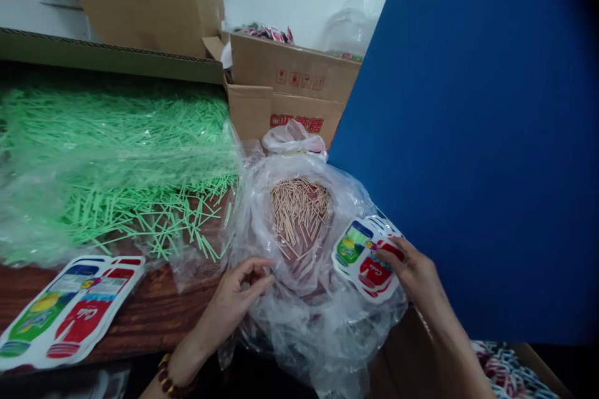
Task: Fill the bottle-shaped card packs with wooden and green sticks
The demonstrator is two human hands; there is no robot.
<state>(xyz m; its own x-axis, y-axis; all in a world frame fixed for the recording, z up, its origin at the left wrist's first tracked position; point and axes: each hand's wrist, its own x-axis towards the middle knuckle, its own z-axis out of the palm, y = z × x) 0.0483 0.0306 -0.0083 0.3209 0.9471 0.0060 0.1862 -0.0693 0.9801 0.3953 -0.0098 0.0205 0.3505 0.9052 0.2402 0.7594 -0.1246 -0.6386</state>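
My left hand (236, 296) rests at the near rim of a clear plastic bag (299, 299), its fingers curled together in a pinch; what they hold is too small to see. Inside that bag lies a heap of thin tan sticks (299, 206). My right hand (414, 274) grips a small stack of printed cards (367, 255) showing a green and a red bottle, holding it against the bag's right side.
A large clear bag of green sticks (107, 156) fills the left, some spilled onto the wooden table (140, 318). A stack of the same printed cards (65, 312) lies at lower left. Cardboard boxes (290, 93) stand behind. A blue panel (468, 137) walls off the right.
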